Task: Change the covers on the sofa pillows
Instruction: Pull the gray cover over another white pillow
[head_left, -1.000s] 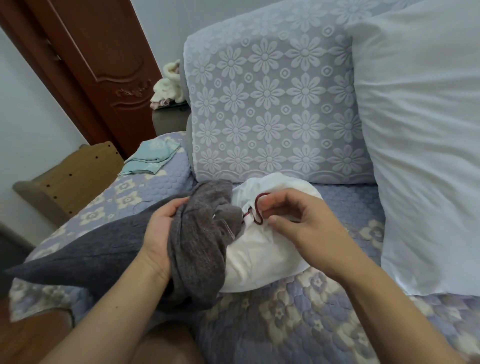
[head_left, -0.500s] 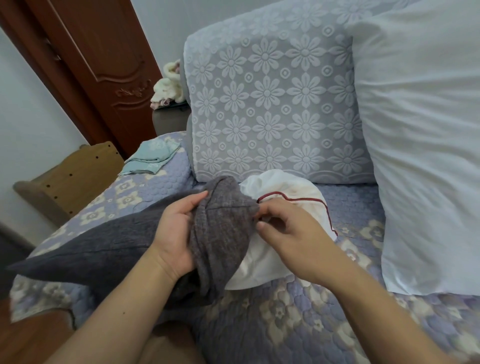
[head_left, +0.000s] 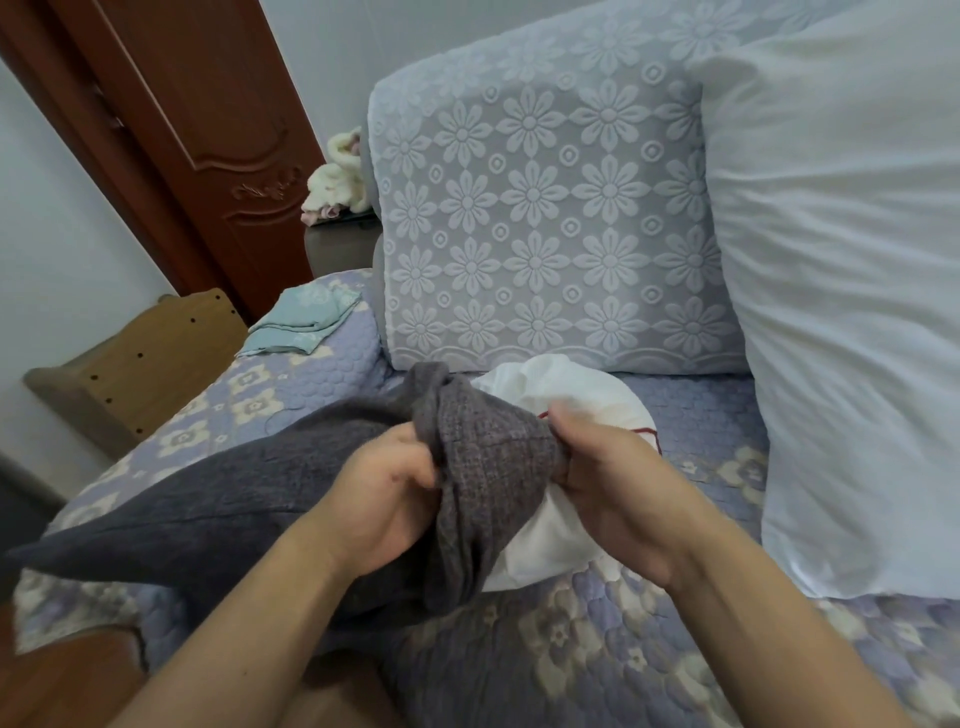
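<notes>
We have the grey cover (head_left: 488, 467) bunched up in front of us, low over the sofa seat (head_left: 597, 649), its gathered end standing up between our two hands. The rest of the grey cover runs away to our left, lying flat and long across the seat. Out of the bunched end comes the white pillow (head_left: 566, 535), with a thin red line of piping showing on its top side; it rests on the seat just to the right of the grey cloth and touches it.

Our left hand (head_left: 384, 499) grips the grey cover from the left, fingers curled into the cloth. Our right hand (head_left: 608, 483) is clamped on the right side of the bunched cover, thumb on top and fingers tucked under where grey meets white; we cannot tell whether it also pinches the white pillow beneath.

The seat is covered with a quilted lilac spread patterned with pale flowers. Behind the pillow stands a back cushion (head_left: 540, 208) in pale blue with white daisies, upright against the wall. To its right a big white pillow (head_left: 852, 291) leans, reaching down to the seat. On the far left part of the seat lies a folded light blue cloth (head_left: 301, 319). Past it we see a wooden piece of furniture (head_left: 135, 364), a dark red door (head_left: 208, 140), and a cream soft toy (head_left: 337, 182) on a dark surface beside the cushion.
</notes>
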